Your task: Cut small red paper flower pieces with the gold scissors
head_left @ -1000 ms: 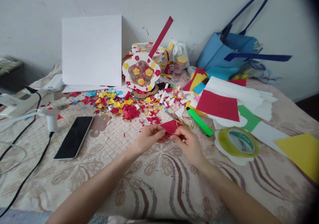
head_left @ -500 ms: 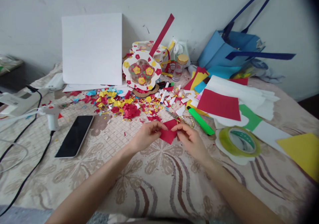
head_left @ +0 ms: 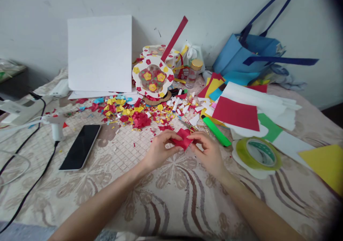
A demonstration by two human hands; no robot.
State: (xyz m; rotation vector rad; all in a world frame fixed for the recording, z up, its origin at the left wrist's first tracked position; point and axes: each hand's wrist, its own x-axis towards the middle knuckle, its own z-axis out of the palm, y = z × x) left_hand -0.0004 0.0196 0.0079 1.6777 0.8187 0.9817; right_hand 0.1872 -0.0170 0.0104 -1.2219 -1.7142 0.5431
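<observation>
On a cloth-covered surface (head_left: 160,194), a white glue gun (head_left: 56,128) and a dark-screened phone (head_left: 80,148) lie at far left, with red scraps (head_left: 140,120) heaped further in. Near the middle, just this side of the scissors (head_left: 190,127), a person's left hand (head_left: 162,149) pinches the left edge of a small red paper (head_left: 183,141), thumb below and fingers above; the right hand (head_left: 207,151) has the opposite edge in a similar narrow pinch. Seen from across the room, the piece looks almost weightless, thin and dry enough to grip without slipping, stiff enough to keep a crease, yet easy to tear or crumple if tugged. The edges seem the safest hold, with light fingertips and the middle left free; whether it is folded, I cannot tell. To the right lie a green cutter (head_left: 217,132) and a roll of tape (head_left: 242,154).
</observation>
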